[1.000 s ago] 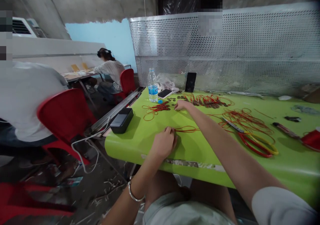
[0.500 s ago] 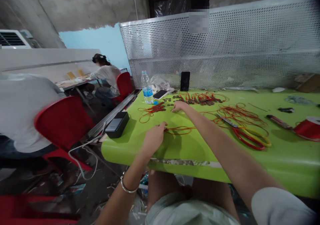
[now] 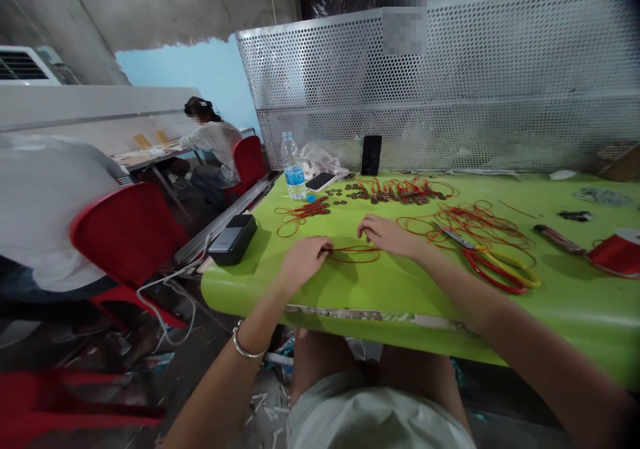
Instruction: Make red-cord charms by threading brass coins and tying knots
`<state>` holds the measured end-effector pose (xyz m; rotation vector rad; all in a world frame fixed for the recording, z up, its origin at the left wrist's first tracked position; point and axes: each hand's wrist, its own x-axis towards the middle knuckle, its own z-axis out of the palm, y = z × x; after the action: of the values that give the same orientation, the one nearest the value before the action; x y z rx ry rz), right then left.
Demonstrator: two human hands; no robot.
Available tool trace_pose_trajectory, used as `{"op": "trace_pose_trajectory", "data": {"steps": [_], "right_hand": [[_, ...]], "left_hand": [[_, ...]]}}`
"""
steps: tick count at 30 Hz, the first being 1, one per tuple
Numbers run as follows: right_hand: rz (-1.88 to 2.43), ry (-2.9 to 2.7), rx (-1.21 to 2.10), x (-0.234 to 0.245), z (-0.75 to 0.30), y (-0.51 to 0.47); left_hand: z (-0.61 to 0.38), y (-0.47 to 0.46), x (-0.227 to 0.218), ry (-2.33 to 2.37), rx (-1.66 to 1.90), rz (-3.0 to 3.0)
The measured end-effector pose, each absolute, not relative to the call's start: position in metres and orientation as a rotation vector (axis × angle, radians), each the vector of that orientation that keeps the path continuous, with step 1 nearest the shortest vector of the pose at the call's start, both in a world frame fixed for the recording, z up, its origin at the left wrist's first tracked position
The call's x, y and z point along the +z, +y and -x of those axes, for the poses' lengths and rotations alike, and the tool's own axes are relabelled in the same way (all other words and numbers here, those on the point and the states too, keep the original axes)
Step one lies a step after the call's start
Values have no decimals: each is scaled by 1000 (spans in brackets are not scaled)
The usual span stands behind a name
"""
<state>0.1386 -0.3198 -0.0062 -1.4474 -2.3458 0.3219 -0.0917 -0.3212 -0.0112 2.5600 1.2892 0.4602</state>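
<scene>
My left hand (image 3: 306,257) rests low over the green table, its fingers pinched on one end of a looped red cord (image 3: 355,260). The loop trails to the right across the tabletop. My right hand (image 3: 384,234) hovers just beyond the loop with curled fingers; whatever sits between the fingertips is too small to make out. Past both hands lie several loose dark coin-like discs (image 3: 356,194). Left of them is a small bunch of discs tied with red cord (image 3: 313,206). A larger pile of corded discs (image 3: 404,192) spreads behind my right hand.
Scissors (image 3: 493,269), tangled red cord (image 3: 493,226), a cutter knife (image 3: 559,239) and a red spool (image 3: 619,254) lie to the right. A water bottle (image 3: 294,169), phone (image 3: 321,181) and black power bank (image 3: 233,239) stand left. A perforated metal screen (image 3: 500,89) bounds the back.
My right hand has drawn back from the loose discs towards me, beside the cord loop. My left hand stays pinched on the cord, slightly turned. The camera view has shifted a little.
</scene>
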Motion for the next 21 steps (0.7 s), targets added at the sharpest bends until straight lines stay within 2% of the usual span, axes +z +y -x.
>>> {"op": "trace_pose_trajectory", "data": {"steps": [7, 13, 21], "right_hand": [[1744, -2153, 333, -12, -147, -355], [1697, -2084, 385, -17, -133, -358], [1683, -2062, 273, -15, -138, -361]], "left_hand": [[91, -326, -10, 1303, 463, -2611], [93, -328, -11, 1300, 471, -2613], [88, -323, -7, 1345, 427, -2614]]}}
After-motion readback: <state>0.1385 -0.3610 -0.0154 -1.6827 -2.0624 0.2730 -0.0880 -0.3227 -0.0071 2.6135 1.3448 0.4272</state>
